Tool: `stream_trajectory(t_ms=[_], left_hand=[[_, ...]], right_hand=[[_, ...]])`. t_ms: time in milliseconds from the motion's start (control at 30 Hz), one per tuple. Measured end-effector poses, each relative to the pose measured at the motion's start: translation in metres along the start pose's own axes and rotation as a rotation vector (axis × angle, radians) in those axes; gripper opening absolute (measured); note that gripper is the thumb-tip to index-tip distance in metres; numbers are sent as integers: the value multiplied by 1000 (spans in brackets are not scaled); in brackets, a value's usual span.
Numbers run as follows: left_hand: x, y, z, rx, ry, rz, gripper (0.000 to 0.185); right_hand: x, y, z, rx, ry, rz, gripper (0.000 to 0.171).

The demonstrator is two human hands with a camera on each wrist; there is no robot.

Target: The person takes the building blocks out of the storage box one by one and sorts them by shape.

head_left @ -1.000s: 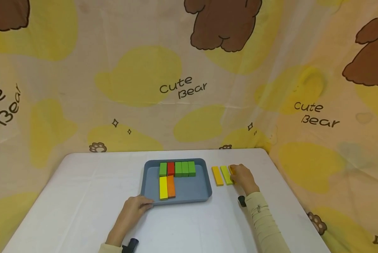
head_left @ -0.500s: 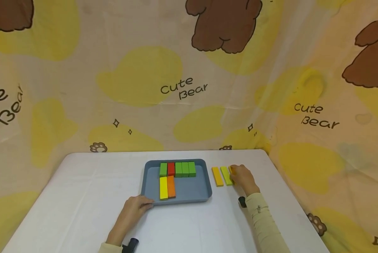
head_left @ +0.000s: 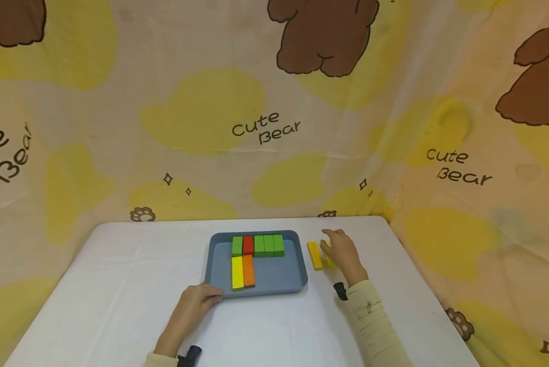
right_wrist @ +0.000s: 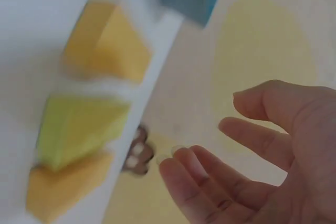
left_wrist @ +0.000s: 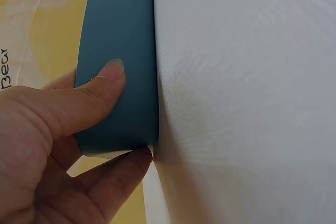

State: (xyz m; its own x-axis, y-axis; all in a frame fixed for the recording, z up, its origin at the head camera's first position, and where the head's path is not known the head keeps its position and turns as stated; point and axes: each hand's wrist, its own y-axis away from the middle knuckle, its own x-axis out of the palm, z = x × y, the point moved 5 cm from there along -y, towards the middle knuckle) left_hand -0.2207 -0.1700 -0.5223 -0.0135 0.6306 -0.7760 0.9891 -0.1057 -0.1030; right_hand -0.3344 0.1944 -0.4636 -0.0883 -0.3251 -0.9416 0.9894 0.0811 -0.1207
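Note:
A blue-grey tray (head_left: 292, 278) sits mid-table. Its back row holds a green, a red and three more green blocks (head_left: 268, 245). A yellow block (head_left: 237, 272) and an orange block (head_left: 249, 270) lie in front of them. My left hand (head_left: 207, 295) pinches the tray's near-left rim (left_wrist: 118, 30), thumb on top and fingers beneath. Right of the tray lie an orange-yellow block (head_left: 315, 255), a yellow-green block (right_wrist: 79, 129) and another orange-yellow block (right_wrist: 63, 195). My right hand (head_left: 335, 243) hovers over them with relaxed, spread fingers (right_wrist: 252, 140), holding nothing.
The white table (head_left: 118, 285) has bare room left of the tray and along the front. Its right edge runs close beyond the loose blocks. A bear-print cloth (head_left: 265, 127) hangs behind and on both sides.
My right hand has come off the rightmost loose block and shifted left, now over the yellow-green one. My left hand and the tray have not moved.

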Motion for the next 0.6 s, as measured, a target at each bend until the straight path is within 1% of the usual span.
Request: stream_trajectory(t_ms=[167,267,400,500,600], left_hand=[[-1,0,-2,13,14,3,13],[-2,1,-3,19,14,6,13],[-3,1,-1,11,0,-8,13],[-3,1,0,9,7,-11,13],[-3,1,0,17,14,-2,13]], right_hand=[[1,9,38,-38,-18,-53,37],[7,16,68,-108,-17,-95,34],[24,25,108,-208,-24,-98,30],[38,30,131,-218,-41,-66,30],[47,33,147,-219,-57,-44,30]])
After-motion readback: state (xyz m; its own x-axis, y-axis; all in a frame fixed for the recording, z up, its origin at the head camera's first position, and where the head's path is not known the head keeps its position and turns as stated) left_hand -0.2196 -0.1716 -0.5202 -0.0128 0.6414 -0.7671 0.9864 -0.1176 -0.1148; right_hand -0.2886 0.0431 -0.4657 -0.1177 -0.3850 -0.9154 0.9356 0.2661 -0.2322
